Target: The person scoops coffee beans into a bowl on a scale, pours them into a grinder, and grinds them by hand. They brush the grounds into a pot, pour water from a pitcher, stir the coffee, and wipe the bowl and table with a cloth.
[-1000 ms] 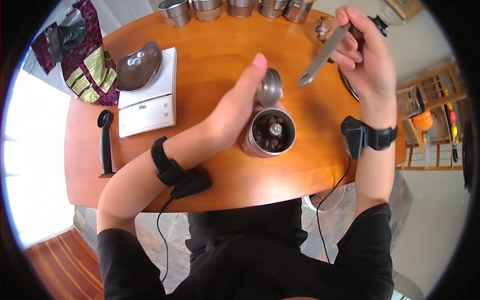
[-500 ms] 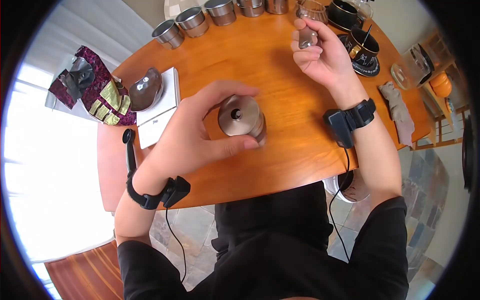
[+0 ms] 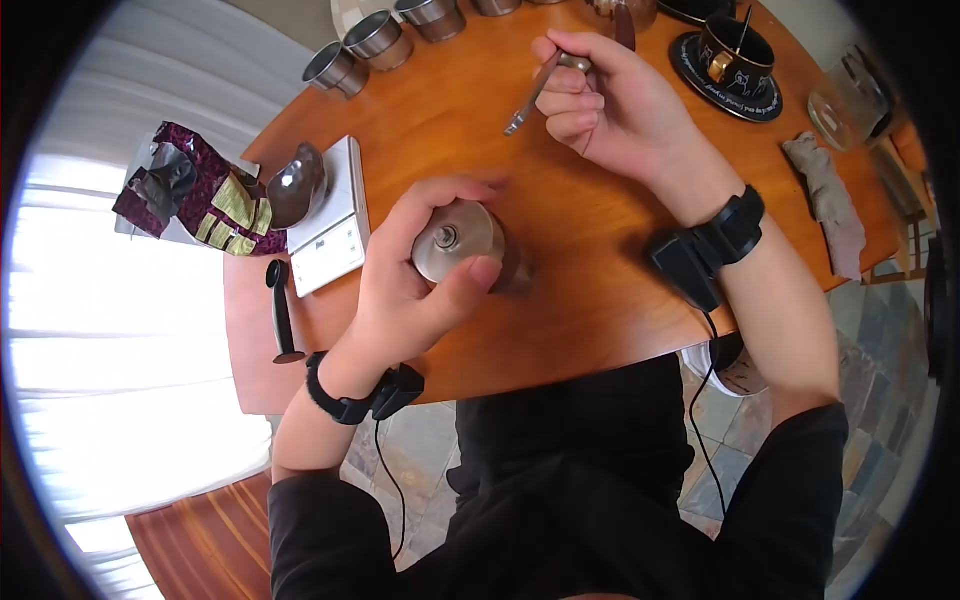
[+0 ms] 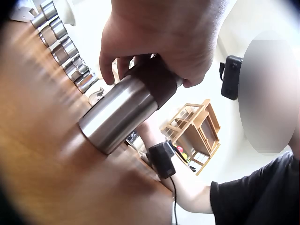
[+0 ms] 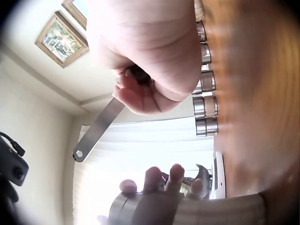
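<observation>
A steel hand coffee grinder [image 4: 119, 115] stands on the table, its round lid [image 3: 460, 240] on top with a small shaft tip at the centre. My left hand [image 3: 400, 270] wraps round the grinder's upper part, thumb and fingers on opposite sides of the lid. Beyond it and to the right, my right hand [image 3: 620, 110] is raised and grips the grinder's crank handle [image 3: 528, 105] by its knob end. In the right wrist view the flat metal arm [image 5: 98, 131] sticks out past the fingers, with a hole at its free end. The beans inside the grinder are hidden.
Left of the grinder are a white scale [image 3: 330, 245] bearing a dark dish [image 3: 297, 190], a coffee bag [image 3: 210, 190] and a black scoop [image 3: 282, 315]. Several steel cups [image 3: 380, 42] line the back. At right are a black cup [image 3: 735, 50] on a saucer and a grey cloth [image 3: 828, 200].
The lid, held beside the open grinder of beans a second ago, now covers it. My left hand has shifted to grip round the top. My right hand has brought the crank handle nearer the grinder.
</observation>
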Demonstrator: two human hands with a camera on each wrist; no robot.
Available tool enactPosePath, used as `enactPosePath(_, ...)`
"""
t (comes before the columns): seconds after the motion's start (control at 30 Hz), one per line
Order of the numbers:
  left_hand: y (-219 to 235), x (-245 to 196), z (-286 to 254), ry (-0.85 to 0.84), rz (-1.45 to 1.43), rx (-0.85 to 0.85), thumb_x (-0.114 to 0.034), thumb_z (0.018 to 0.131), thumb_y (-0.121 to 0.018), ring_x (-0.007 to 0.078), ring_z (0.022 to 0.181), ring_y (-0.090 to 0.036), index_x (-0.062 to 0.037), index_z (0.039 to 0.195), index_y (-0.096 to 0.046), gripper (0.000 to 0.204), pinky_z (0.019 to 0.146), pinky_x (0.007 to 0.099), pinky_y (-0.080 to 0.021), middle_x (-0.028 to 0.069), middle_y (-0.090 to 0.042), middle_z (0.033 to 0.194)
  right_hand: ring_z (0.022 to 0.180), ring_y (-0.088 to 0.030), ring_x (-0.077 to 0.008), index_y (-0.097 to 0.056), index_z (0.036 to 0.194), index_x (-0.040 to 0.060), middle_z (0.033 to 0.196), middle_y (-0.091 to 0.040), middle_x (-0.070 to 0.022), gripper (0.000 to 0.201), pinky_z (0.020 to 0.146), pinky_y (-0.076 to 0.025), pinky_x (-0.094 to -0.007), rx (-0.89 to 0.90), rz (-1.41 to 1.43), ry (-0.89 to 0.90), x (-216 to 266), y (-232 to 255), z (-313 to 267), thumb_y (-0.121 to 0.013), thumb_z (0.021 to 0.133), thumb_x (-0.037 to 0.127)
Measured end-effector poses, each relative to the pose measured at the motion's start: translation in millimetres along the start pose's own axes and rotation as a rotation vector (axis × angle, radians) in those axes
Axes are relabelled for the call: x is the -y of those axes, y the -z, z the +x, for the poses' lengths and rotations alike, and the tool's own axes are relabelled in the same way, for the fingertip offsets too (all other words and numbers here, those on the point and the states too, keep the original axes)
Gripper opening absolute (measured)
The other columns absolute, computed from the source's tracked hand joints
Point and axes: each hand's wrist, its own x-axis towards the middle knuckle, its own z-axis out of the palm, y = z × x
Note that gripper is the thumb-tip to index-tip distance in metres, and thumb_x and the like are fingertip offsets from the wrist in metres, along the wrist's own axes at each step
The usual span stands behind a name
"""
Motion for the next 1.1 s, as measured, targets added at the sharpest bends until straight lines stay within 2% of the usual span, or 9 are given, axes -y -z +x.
enactPosePath(0.07, -1.4, 6.7, 2.8, -0.151, 0.080, -0.058, -0.016, 0.086, -0.068, 0.0113, 0.097, -0.057, -0.0001, 0.121, -0.051, 0.042, 0.086, 0.0264, -0.045, 0.0112, -0.059, 0.120, 0.056, -0.040, -0.0068, -0.056, 0.090, 0.0053, 0.070, -0.047, 0.0018, 0.018, 0.052, -0.038, -0.0196, 0.024, 0.017, 0.001, -3.6, -4.5, -0.1, -0.054, 0.097, 0.022)
enactPosePath(0.17, -3.2, 8.7, 2.2, -0.121, 0.023, -0.065, -0.016, 0.086, -0.068, 0.0102, 0.093, -0.057, -0.0001, 0.121, -0.051, 0.042, 0.084, 0.0256, -0.046, 0.0107, -0.059, 0.119, 0.055, -0.038, -0.0057, -0.056, 0.097, 0.0065, 0.066, -0.045, 0.0043, 0.017, 0.050, -0.036, -0.0190, -0.032, -0.013, 0.017, -11.8, -11.9, 0.3, -0.051, 0.099, 0.022)
enactPosePath(0.27, -4.2, 7.7, 3.2, -0.107, -0.028, -0.055, -0.015, 0.086, -0.067, 0.0092, 0.092, -0.056, 0.0000, 0.121, -0.052, 0.041, 0.084, 0.0245, -0.045, 0.0092, -0.059, 0.119, 0.060, -0.044, -0.0088, -0.057, 0.097, 0.0054, 0.075, -0.050, 0.0003, 0.020, 0.056, -0.040, -0.0217, 0.102, -0.022, -0.010, -12.6, -12.7, 3.4, -0.053, 0.098, 0.024)
enactPosePath(0.4, -2.0, 2.2, 5.3, 0.029, -0.017, -0.062, -0.014, 0.087, -0.067, 0.0093, 0.097, -0.055, -0.0021, 0.126, -0.049, 0.044, 0.087, 0.0251, -0.045, 0.0070, -0.058, 0.121, 0.061, -0.052, -0.0093, -0.058, 0.100, 0.0039, 0.078, -0.059, -0.0033, 0.027, 0.056, -0.046, -0.0227, 0.061, -0.105, 0.015, -9.4, -21.5, -2.5, -0.053, 0.100, 0.031)
enactPosePath(0.6, -4.3, 5.7, -0.6, -0.056, -0.143, -0.066, -0.008, 0.082, -0.075, 0.0125, 0.111, -0.052, -0.0052, 0.136, -0.034, 0.067, 0.096, 0.0286, -0.044, 0.0076, -0.054, 0.130, 0.053, -0.063, -0.0094, -0.060, 0.097, 0.0011, 0.072, -0.066, -0.0079, 0.037, 0.050, -0.056, -0.0232, -0.085, -0.234, 0.054, -2.7, -37.7, -7.9, -0.056, 0.097, 0.038)
enactPosePath(0.7, -7.3, 3.0, -4.5, 0.072, -0.144, -0.103, -0.004, 0.081, -0.076, 0.0147, 0.115, -0.052, -0.0059, 0.134, -0.034, 0.068, 0.099, 0.0300, -0.043, 0.0077, -0.053, 0.130, 0.042, -0.054, -0.0046, -0.061, 0.095, 0.0039, 0.065, -0.064, -0.0033, 0.041, 0.041, -0.048, -0.0187, -0.383, -0.456, 0.144, -5.7, -50.4, -10.4, -0.055, 0.096, 0.045)
enactPosePath(0.8, -7.0, 9.9, -4.4, 0.023, -0.074, -0.078, -0.004, 0.083, -0.073, 0.0144, 0.109, -0.055, -0.0058, 0.133, -0.034, 0.063, 0.094, 0.0300, -0.047, 0.0075, -0.055, 0.122, 0.049, -0.061, -0.0089, -0.058, 0.093, -0.0001, 0.067, -0.064, -0.0067, 0.046, 0.048, -0.056, -0.0214, -0.238, -0.544, 0.066, 1.0, -49.5, -14.8, -0.059, 0.093, 0.046)
enactPosePath(1.03, -10.9, 8.2, -5.9, 0.083, -0.257, -0.071, -0.005, 0.086, -0.071, 0.0114, 0.092, -0.060, -0.0053, 0.128, -0.034, 0.056, 0.078, 0.0284, -0.053, 0.0055, -0.056, 0.104, 0.045, -0.058, -0.0089, -0.059, 0.085, 0.0009, 0.061, -0.061, -0.0049, 0.051, 0.045, -0.052, -0.0212, -0.351, -0.958, 0.095, -7.6, -60.1, -12.3, -0.062, 0.090, 0.051)
enactPosePath(1.1, -7.8, 9.3, -6.6, 0.158, -0.250, -0.031, -0.009, 0.087, -0.071, 0.0155, 0.115, -0.050, -0.0053, 0.134, -0.028, 0.064, 0.099, 0.0342, -0.042, 0.0087, -0.052, 0.127, 0.043, -0.056, -0.0089, -0.059, 0.081, 0.0029, 0.060, -0.061, -0.0045, 0.049, 0.042, -0.048, -0.0231, -0.390, -1.367, 0.174, -6.8, -68.7, -12.7, -0.064, 0.089, 0.051)
